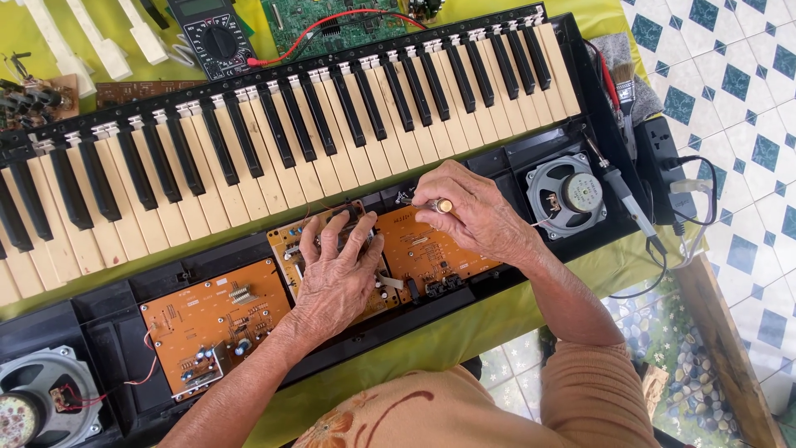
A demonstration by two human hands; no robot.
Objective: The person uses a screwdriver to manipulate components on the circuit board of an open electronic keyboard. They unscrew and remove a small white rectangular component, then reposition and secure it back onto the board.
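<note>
Left hand [336, 278] flat, grip open, on orange circuit board [327, 249] | right hand [468, 207] grip pinching brass-tipped tool [442, 205]

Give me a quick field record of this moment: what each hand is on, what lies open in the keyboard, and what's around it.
left hand: palm down on the middle orange circuit board, fingers spread over a dark part
right hand: pinching a small metal-tipped tool over the same board
keyboard: opened, keys up, boards exposed
left board: orange, untouched
speakers: one right, one lower left
multimeter: above the keys, red lead attached
soldering iron: right edge, unheld
surface: yellow-green cloth
</note>
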